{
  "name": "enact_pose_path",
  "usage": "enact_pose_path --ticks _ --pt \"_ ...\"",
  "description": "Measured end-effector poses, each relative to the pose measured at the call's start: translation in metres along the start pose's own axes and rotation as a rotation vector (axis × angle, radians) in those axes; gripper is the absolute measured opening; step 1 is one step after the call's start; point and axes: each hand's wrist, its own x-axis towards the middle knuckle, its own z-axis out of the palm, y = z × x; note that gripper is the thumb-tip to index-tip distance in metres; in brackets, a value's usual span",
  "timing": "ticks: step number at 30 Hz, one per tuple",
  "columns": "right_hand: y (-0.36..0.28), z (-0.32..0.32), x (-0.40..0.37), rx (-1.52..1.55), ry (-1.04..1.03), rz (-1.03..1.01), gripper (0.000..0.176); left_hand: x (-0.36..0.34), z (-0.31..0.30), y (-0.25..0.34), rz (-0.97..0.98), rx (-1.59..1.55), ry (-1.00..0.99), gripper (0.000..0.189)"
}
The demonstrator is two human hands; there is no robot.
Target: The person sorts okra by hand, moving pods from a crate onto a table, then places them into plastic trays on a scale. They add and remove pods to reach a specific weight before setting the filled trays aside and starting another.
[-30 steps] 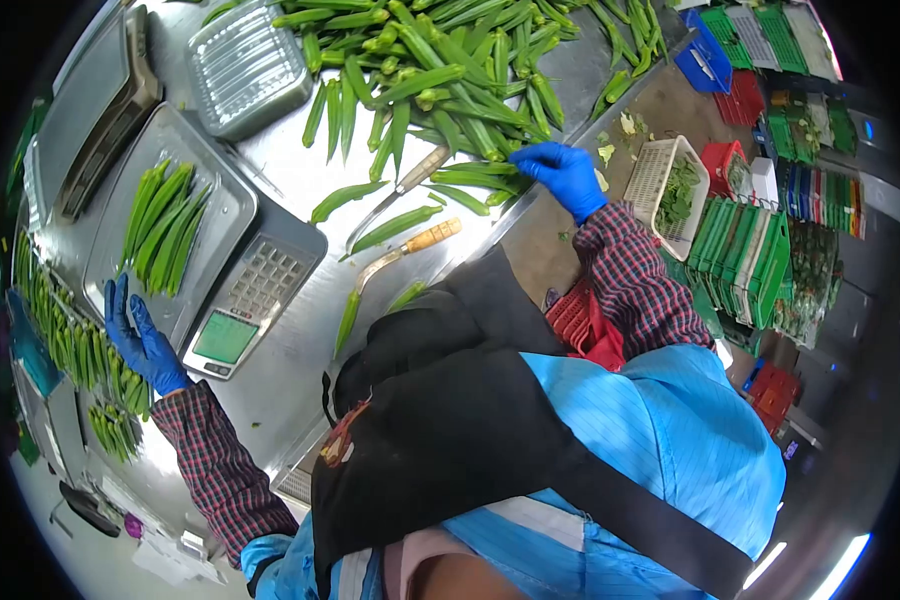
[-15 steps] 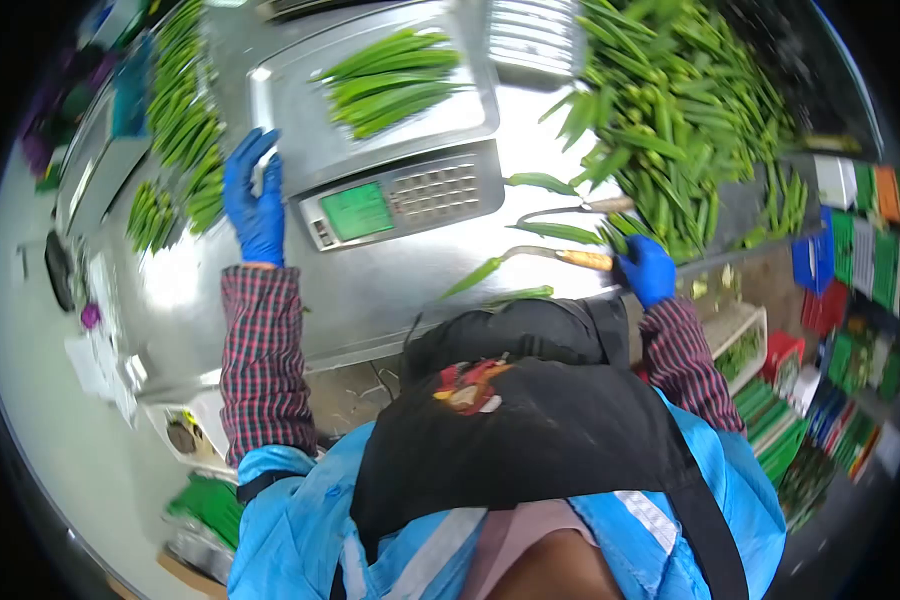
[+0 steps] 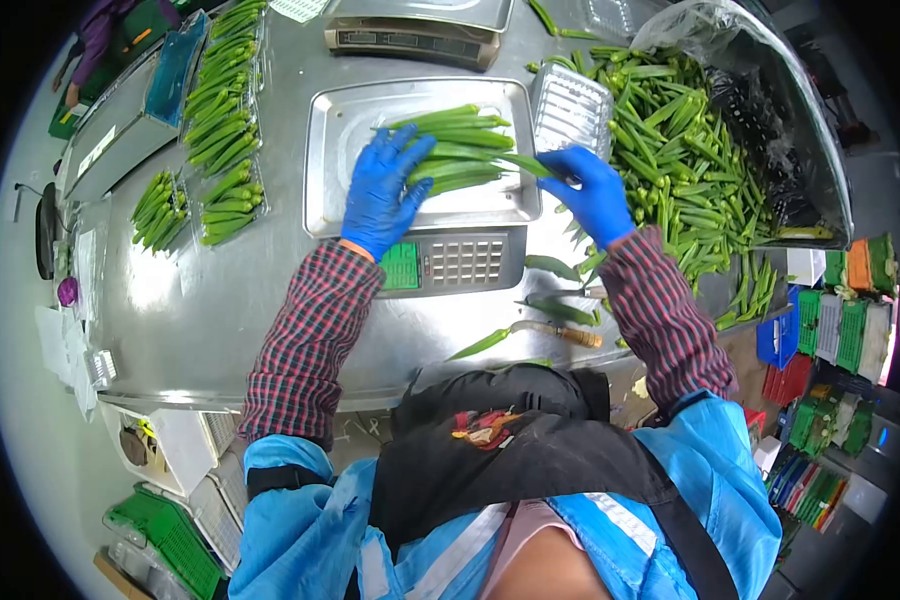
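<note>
Blue-gloved left hand (image 3: 380,198) spreads open over okra (image 3: 460,136), upper centre; right hand (image 3: 592,192) pinches one pod (image 3: 523,161), apparently adding it, next needing aligned release.

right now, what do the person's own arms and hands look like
The left hand and right hand wear blue gloves. Forearms: red-and-dark checked sleeves. Above: bright blue upper sleeves, with a dark band around the left one.

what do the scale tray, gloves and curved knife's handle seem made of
Scale tray: metal, likely stainless steel, silvery with bright reflections. Gloves: thin, close-fitting rubbery material, perhaps nitrile, blue with slight sheen. Knife handle: probably wood, given its tan colour; finish too small to judge.
</note>
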Motion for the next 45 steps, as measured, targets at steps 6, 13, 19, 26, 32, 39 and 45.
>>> enact_pose_path --ticks 6,13,19,26,32,39,45 --pt "0.002 0.067 0.070 -0.148 -0.088 -0.263 0.030 -0.004 0.007 0.000 0.002 -0.056 -0.068 0.032" --pt "0.021 0.058 0.068 0.180 0.197 0.038 0.026 0.002 0.000 -0.012 -0.283 -0.160 0.127 0.057" --pt "0.047 0.055 0.070 -0.047 -0.007 0.207 0.031 0.000 0.015 -0.046 -0.623 -0.524 0.142 0.054" --pt "0.052 0.065 0.068 -0.086 -0.046 0.254 0.036 -0.009 0.029 -0.063 -0.404 -0.207 0.031 0.047" --pt "0.051 0.065 0.073 -0.154 -0.049 0.263 0.037 -0.005 0.030 -0.064 -0.361 -0.063 -0.022 0.044" --pt "0.059 0.022 0.070 0.081 -0.017 0.286 0.038 -0.017 -0.040 -0.043 -0.433 -0.262 0.239 0.048" --pt "0.035 -0.041 0.048 0.441 0.072 0.408 0.029 -0.072 -0.093 -0.058 -0.524 -0.419 0.261 0.040"
